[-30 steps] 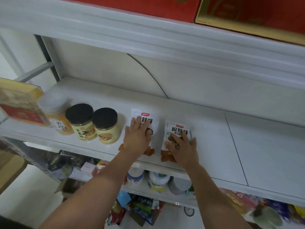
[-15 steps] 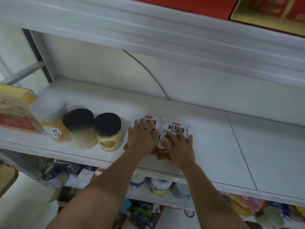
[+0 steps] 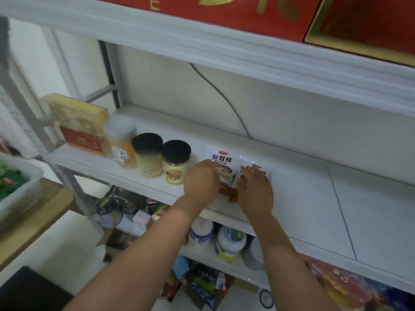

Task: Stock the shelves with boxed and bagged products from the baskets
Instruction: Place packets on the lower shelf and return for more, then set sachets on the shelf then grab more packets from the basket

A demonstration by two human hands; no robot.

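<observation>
While both hands lie on bagged products, the white shelf [image 3: 314, 198] runs across the view in front of a pale back panel, down which a thin dark cable [image 3: 224, 95] curves. Off the shelf's left end, a white basket [image 3: 27, 176] of green goods sits on a wooden top [image 3: 33, 223]. At the shelf's left end stands a yellow-and-red box [image 3: 76, 124], followed rightward by a clear-lidded jar [image 3: 122, 144], a taller black-lidded jar [image 3: 148, 156] and a shorter black-lidded jar [image 3: 176, 161]. Near the shelf's front edge, the left bag [image 3: 221, 159] and the right bag [image 3: 267, 172] lie flat side by side. The left hand [image 3: 202, 178] has bent fingers on the left bag; whether it pinches cannot be told. The right hand [image 3: 256, 189] lies flat, fingers straight, on the right bag. Above the shelf sit red gift boxes [image 3: 247, 12]; below it, white bottles [image 3: 199, 234] and colourful packets [image 3: 336, 286].
</observation>
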